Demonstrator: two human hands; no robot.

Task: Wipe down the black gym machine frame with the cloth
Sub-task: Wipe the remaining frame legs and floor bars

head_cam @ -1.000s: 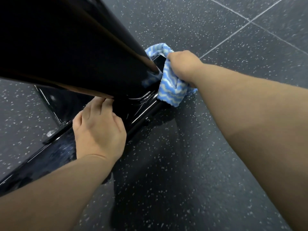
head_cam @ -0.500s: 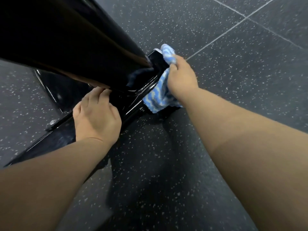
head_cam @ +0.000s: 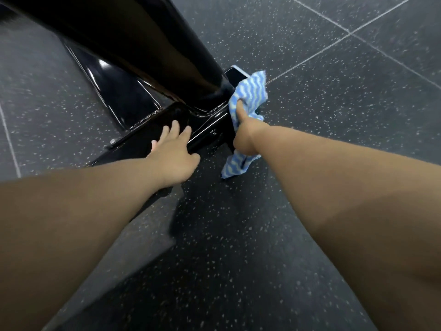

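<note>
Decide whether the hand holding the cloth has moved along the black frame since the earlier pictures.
Yes. The right hand with the cloth has slid from the far end of the frame back toward the person, along its right side.

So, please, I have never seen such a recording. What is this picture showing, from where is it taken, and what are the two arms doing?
There is no robot here. A person wears a camera on the head, so you look down along their two arms. The left hand rests flat, fingers straight, on the low bar of the black gym machine frame. The right hand grips a blue and white cloth against that bar, near its end. Underneath is a dark speckled floor.
</note>
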